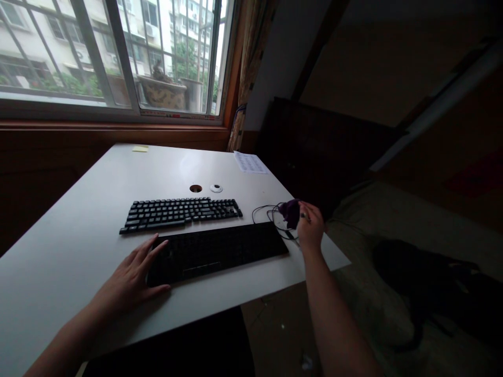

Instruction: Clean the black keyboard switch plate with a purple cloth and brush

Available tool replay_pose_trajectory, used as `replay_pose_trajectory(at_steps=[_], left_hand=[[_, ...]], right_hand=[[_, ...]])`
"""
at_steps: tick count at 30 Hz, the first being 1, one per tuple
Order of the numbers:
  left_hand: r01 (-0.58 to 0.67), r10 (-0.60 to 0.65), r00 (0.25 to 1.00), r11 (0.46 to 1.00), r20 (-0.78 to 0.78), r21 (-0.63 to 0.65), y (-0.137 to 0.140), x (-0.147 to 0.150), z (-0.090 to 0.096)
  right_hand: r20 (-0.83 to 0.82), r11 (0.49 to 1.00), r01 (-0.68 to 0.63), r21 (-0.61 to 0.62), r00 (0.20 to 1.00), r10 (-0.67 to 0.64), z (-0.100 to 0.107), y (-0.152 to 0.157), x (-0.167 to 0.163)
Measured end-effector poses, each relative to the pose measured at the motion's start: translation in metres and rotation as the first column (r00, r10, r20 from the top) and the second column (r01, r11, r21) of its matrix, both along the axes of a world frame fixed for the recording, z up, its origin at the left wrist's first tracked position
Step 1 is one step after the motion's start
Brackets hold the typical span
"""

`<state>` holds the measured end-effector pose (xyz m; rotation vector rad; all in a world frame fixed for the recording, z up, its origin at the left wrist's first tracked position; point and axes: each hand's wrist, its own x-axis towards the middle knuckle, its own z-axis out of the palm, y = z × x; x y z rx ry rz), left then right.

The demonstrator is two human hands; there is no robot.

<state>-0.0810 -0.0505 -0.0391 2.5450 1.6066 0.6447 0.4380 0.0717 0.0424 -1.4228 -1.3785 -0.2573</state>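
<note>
A dark, flat keyboard base (223,251) without visible keycaps lies near the front edge of the white desk. My left hand (131,269) grips its left end, fingers at the back corner and thumb along the front edge. Just behind the base, black keycaps (176,212) stand in rows, laid out like a keyboard. Beyond the base's right end, my right hand (312,222) is closed on a purple cloth (290,212). A small yellowish thing shows at its fingers; I cannot tell what it is. A black cable (271,210) lies looped beside the cloth.
The white desk (78,230) has a round cable hole (195,188) with its white cover (216,188) beside it. A printed sheet (251,163) lies at the back right, a yellow note (140,148) at the back left. A dark bag (424,272) rests on the right.
</note>
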Motion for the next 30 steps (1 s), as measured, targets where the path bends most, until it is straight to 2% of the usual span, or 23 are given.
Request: replay_pose_trajectory(at_steps=[3, 5, 10, 14, 19, 25, 30], left_hand=[[-0.026, 0.026, 1.000, 1.000, 0.008, -0.011, -0.001, 0.002, 0.001], [-0.026, 0.026, 0.999, 1.000, 0.023, 0.001, -0.001, 0.002, 0.001], [-0.037, 0.037, 0.998, 0.999, 0.041, -0.004, 0.001, 0.003, 0.002], [-0.043, 0.043, 0.998, 0.999, 0.040, 0.001, 0.002, 0.000, 0.002], [-0.042, 0.042, 0.999, 0.999, 0.026, -0.007, 0.003, -0.007, -0.001], [-0.052, 0.052, 0.998, 0.998, 0.021, -0.021, 0.001, -0.019, -0.003], [-0.053, 0.054, 0.998, 0.998, 0.027, -0.016, 0.000, -0.026, -0.004]], right_hand=[[0.073, 0.999, -0.023, -0.044, 0.997, 0.027, 0.014, 0.021, 0.009], [0.117, 0.994, -0.056, -0.097, 0.991, 0.067, 0.014, 0.033, 0.013], [0.174, 0.951, -0.025, -0.307, 0.981, 0.082, -0.008, 0.050, 0.018], [0.175, 0.919, 0.001, -0.395, 0.982, 0.074, -0.025, 0.047, 0.020], [0.159, 0.863, 0.007, -0.505, 0.984, 0.085, -0.035, 0.040, 0.026], [0.124, 0.829, -0.025, -0.558, 0.986, 0.113, -0.040, 0.044, 0.023], [0.117, 0.844, -0.028, -0.536, 0.987, 0.108, -0.051, 0.048, 0.014]])
